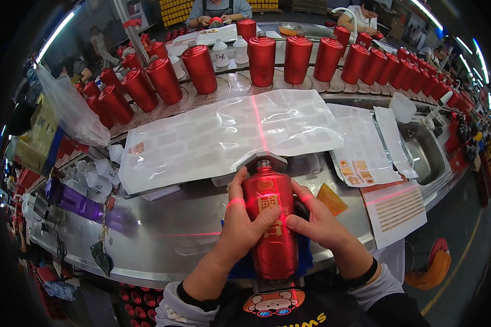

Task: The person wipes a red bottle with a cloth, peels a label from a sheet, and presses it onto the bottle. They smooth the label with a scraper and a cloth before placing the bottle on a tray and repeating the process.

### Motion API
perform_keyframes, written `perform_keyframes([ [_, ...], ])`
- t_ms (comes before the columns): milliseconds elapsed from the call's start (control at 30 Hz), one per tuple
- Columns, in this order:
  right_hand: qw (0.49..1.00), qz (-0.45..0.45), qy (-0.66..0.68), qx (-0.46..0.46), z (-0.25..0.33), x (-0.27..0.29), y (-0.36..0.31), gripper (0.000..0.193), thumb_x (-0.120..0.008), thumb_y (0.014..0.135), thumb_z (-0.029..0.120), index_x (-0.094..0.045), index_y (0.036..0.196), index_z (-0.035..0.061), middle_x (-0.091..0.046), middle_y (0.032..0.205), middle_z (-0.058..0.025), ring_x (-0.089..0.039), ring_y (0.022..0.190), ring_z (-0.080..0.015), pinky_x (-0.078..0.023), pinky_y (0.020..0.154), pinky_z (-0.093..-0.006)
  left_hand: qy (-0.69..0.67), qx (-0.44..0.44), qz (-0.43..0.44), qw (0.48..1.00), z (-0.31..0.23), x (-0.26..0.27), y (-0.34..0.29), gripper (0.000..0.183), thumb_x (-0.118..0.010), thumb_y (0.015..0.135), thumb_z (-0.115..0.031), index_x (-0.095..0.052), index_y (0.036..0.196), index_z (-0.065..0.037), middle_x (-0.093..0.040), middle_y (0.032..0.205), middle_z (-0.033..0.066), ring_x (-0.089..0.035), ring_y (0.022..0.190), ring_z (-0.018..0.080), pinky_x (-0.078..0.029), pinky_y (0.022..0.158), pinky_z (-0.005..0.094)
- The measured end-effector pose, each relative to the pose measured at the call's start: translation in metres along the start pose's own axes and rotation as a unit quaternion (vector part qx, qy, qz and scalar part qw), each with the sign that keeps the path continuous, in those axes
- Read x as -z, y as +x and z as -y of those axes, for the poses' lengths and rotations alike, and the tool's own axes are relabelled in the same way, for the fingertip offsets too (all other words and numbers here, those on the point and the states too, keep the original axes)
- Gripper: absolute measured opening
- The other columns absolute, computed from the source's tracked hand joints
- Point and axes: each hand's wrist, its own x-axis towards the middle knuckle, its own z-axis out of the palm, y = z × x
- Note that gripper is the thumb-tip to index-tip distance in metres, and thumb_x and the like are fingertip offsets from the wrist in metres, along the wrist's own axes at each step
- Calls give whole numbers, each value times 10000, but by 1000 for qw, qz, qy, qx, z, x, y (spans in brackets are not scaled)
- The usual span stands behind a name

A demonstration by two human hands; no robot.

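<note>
A glossy red bottle (275,256) with gold lettering on its front lies between my hands, its neck pointing away from me. My left hand (240,223) wraps its left side, the thumb pressed on the gold label. On the other side my right hand (319,218) has its thumb on the bottle near the lettering and its fingers along the edge. A red laser line crosses the bottle and both hands. Beneath the bottle shows a bit of blue cloth (305,261). Beyond its neck lies a large translucent sheet (229,136) of pale label shapes.
Red bottles (262,60) stand in a long row on a curved conveyor (229,90) across the back. A purple bottle (76,199) lies at left on the steel table (163,240). Decal sheets (393,212) and a sink (423,152) are at right. Other people work beyond the conveyor.
</note>
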Motion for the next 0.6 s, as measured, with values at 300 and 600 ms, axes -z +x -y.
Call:
perform_keyframes([
  [300,999,0,36,-6,-3,0,-1,939,-694,859,460,-211,1491,-39,-288,1485,-221,-264,1410,-296,-220,1153,-402,-94,55,-34,993,-18,-8,3,961,-743,815,-393,-206,1427,119,-357,1374,270,-440,1265,310,-365,1056,376],
  [600,1000,-4,-4,1,-2,-1,0,936,-684,862,474,-219,1489,-42,-296,1481,-226,-270,1408,-297,-224,1150,-400,49,-3,-35,998,-1,-7,3,866,-714,847,-221,-163,1454,59,-463,1290,198,-534,1138,211,-456,961,326],
])
